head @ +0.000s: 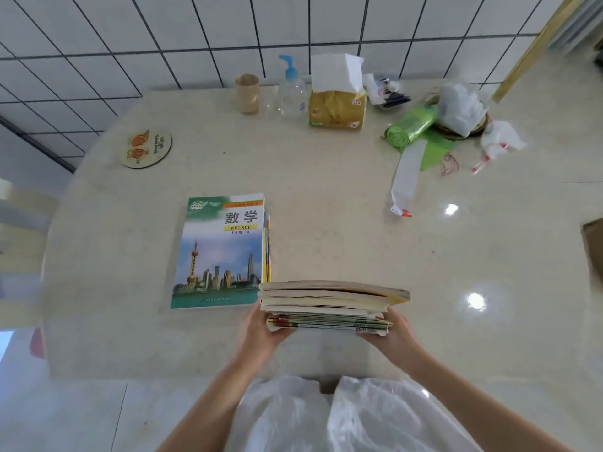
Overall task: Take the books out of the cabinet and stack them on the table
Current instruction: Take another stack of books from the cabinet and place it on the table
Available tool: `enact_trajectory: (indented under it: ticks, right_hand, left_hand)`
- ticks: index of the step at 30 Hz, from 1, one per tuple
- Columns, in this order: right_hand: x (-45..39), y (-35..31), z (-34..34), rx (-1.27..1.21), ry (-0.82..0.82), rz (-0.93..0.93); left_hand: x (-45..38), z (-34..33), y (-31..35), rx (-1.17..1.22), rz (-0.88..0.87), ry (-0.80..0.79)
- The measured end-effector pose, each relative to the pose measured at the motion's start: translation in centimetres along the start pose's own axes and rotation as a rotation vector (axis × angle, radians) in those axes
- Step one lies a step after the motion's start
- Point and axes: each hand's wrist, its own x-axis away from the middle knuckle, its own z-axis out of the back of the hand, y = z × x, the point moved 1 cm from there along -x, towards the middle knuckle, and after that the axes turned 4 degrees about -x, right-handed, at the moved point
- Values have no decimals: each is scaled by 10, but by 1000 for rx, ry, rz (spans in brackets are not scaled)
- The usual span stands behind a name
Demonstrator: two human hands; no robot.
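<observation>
White square wall tiles with dark grout back a glossy, cream, stone-look worktop (326, 197) with a rounded end. A glossy maths textbook (220, 252), its cover showing a city skyline, lies flat on other books. Just right of it, near the front edge, the left hand (261, 331) and right hand (390, 334) grip the two ends of a stack of worn paperback books (329, 306), fingers underneath. Far behind the textbook stand a tan cup (247, 93), a clear pump bottle (291, 89) and a yellow tissue pack (337, 106) with a white sheet sticking up. A green bag roll (411, 125) lies right of the pack.
</observation>
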Motion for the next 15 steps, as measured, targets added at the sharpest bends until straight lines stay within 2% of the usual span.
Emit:
enact_trajectory:
  ticks: [3,5,7,11,15]
  right_hand:
    - [-3,4,1,-4,-8,5]
    - [-8,1,4,-10,-23,26]
    - [-15,-4,10,-1,-49,70]
    - [-30,-26,24,-13,-122,51]
    - [-49,-68,31,-44,-345,-37]
  left_hand:
    - [1,2,4,-28,24,27]
    - [2,4,15,-7,-19,48]
    - [4,5,25,71,-38,41]
    - [2,18,35,257,41,56]
    - [-9,44,45,332,69,51]
